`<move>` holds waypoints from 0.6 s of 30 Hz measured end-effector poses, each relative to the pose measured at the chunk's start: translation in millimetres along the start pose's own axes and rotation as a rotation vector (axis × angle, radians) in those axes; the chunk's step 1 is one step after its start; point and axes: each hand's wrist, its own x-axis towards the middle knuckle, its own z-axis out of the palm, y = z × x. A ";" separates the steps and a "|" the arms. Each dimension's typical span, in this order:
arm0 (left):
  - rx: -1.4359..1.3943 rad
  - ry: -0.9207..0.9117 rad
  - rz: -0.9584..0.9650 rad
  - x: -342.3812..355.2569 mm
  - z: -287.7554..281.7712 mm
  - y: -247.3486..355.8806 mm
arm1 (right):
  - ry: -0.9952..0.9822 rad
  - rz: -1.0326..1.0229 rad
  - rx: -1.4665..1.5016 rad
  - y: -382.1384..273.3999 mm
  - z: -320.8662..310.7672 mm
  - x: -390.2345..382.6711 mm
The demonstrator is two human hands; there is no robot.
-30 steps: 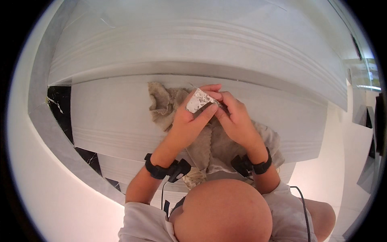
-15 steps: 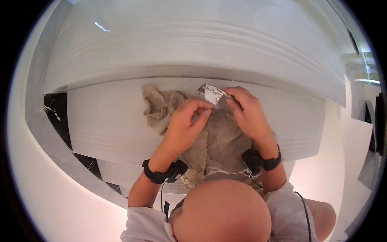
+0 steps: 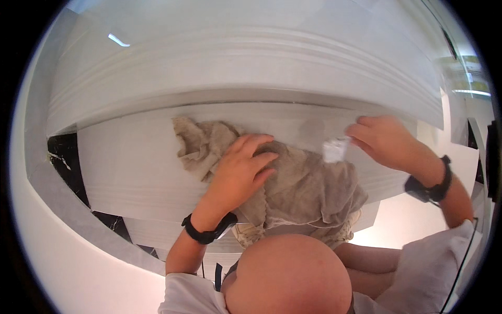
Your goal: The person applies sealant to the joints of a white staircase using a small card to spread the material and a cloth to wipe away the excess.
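A crumpled grey-brown cloth (image 3: 298, 178) is spread across the pale step, partly under my left hand (image 3: 239, 165). The fingers of that hand are apart, and nothing is held in them. Off to the right, my right hand (image 3: 379, 140) pinches a small flat silvery-white piece (image 3: 334, 150) at its edge. Motion blurs this piece, so whether it is foil or a thin metal plate does not show. It hangs just above the cloth's far right part. Both wrists wear black straps with small boxes.
The pale stone step (image 3: 136, 167) runs left to right, with a tall pale panel (image 3: 246, 63) rising behind it. Black marbled tile (image 3: 70, 159) and a grey curved border (image 3: 39, 120) lie at the left. Light shoes (image 3: 246, 234) show below the cloth.
My right hand has moved right with the silvery-white piece, away from my left hand. The left fingers have spread from a pinch near that piece and now lie over the cloth.
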 end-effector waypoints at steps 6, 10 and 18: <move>-0.050 -0.015 -0.037 4.1 1.5 -4.1 | -0.422 0.200 -0.207 22.3 -39.2 -88.5; 0.021 0.018 -0.027 8.7 -7.8 -9.0 | -0.248 0.389 -0.143 31.8 -16.8 -139.6; 0.215 -0.065 0.016 30.3 -34.3 -3.6 | 0.205 0.369 0.156 50.9 78.5 -136.1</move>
